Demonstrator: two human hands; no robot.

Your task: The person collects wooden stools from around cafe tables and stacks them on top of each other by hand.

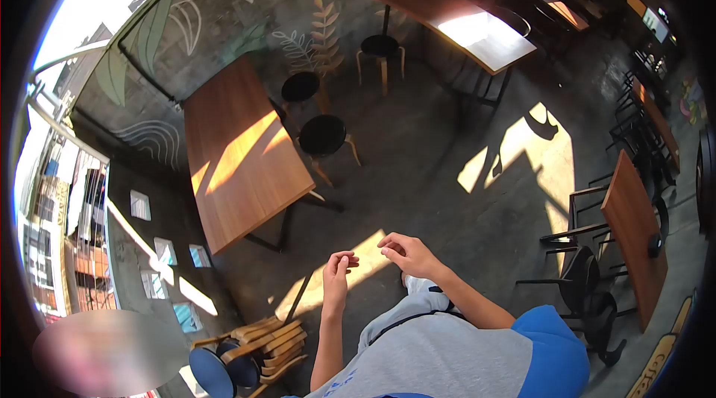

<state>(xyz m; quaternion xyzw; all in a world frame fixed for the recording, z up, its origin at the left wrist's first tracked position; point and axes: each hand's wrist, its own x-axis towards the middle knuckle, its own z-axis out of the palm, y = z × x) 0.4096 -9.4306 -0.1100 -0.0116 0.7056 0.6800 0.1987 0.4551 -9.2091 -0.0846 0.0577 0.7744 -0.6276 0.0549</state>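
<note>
Head view: left hand (340,271) and right hand (405,252) apart, short of the worktop (242,152), fingers loosely bent, gripping nothing. Stool stack (240,370) off worktop's near end; probably light singly, stiff; best taken by wooden legs (280,341). Black stool (322,135) beside worktop's right edge.

Dark floor (418,167), wooden tables (257,200) on it, black-topped stools (322,135)

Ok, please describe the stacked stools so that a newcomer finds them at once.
Find the table at the picture's left. Below it, near the bottom edge, are the stacked stools. Unlike the separate stools, they show blue seats and bunched legs.
</note>
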